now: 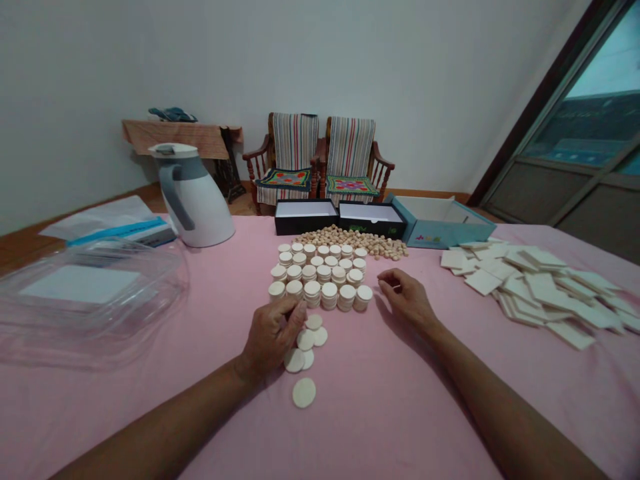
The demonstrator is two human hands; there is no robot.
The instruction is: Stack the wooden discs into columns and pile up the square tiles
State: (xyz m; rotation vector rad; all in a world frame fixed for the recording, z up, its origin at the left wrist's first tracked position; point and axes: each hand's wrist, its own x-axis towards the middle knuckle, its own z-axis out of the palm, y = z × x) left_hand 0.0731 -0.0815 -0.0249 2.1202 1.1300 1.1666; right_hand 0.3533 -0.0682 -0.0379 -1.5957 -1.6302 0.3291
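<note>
My left hand (pixel 273 337) lies curled over several loose white discs (pixel 306 347) on the pink tablecloth (pixel 380 413), its fingertips touching them just in front of the stacked discs (pixel 320 275). One disc (pixel 304 392) lies alone nearer to me. My right hand (pixel 407 297) rests on the cloth to the right of the stacks, fingers loosely curled and pinched on something small that I cannot make out. Behind the stacks lies a heap of small wooden beads (pixel 353 240).
A pile of white square tiles (pixel 540 287) spreads at the right. Two black boxes (pixel 340 217) and an open blue box (pixel 440 223) stand behind the beads. A white jug (pixel 193 197) and a clear plastic tub (pixel 85 300) sit at the left. Two striped chairs (pixel 320 163) stand beyond.
</note>
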